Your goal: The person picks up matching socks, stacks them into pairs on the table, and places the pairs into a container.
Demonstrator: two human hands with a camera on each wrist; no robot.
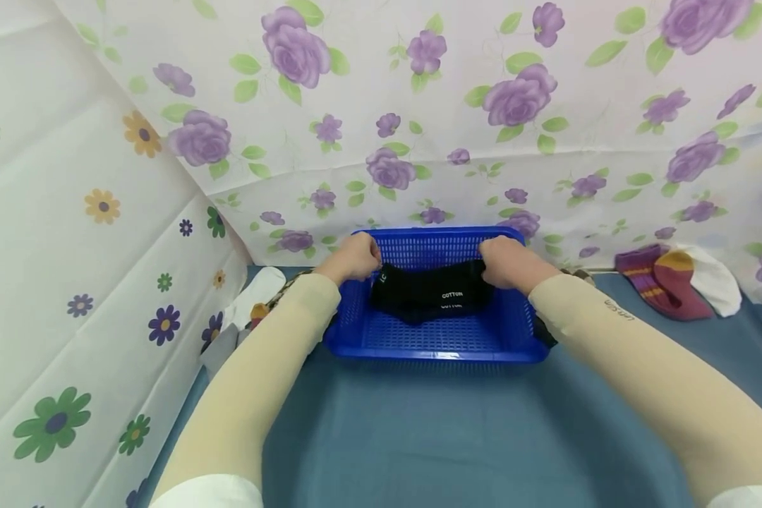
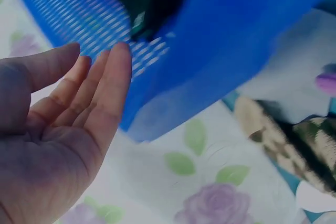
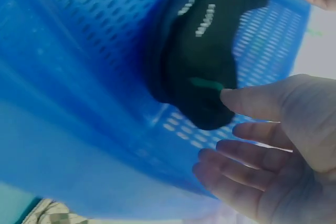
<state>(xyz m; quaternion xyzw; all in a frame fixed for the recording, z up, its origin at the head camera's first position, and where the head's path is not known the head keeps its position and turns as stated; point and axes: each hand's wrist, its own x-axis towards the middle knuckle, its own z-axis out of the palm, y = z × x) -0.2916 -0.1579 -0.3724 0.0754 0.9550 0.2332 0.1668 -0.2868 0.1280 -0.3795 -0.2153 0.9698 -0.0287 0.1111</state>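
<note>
A pair of black socks (image 1: 419,291) with white COTTON lettering lies in a blue plastic basket (image 1: 434,355), toward its far side. My left hand (image 1: 358,257) is at the basket's far left corner, close to the socks' left end. In the left wrist view the left hand (image 2: 68,124) has its fingers extended and holds nothing. My right hand (image 1: 508,262) is at the right end of the socks. Seen from the right wrist, the right hand (image 3: 283,145) has its thumb tip at the edge of the black socks (image 3: 202,72), fingers loose and apart from it.
Maroon, yellow and white socks (image 1: 679,282) lie to the right on the blue table surface (image 1: 457,430). More socks (image 1: 257,293) lie left of the basket, partly behind my arm. A camouflage-patterned cloth item (image 2: 315,135) is beside the basket. Flowered sheets (image 1: 432,127) stand behind and left.
</note>
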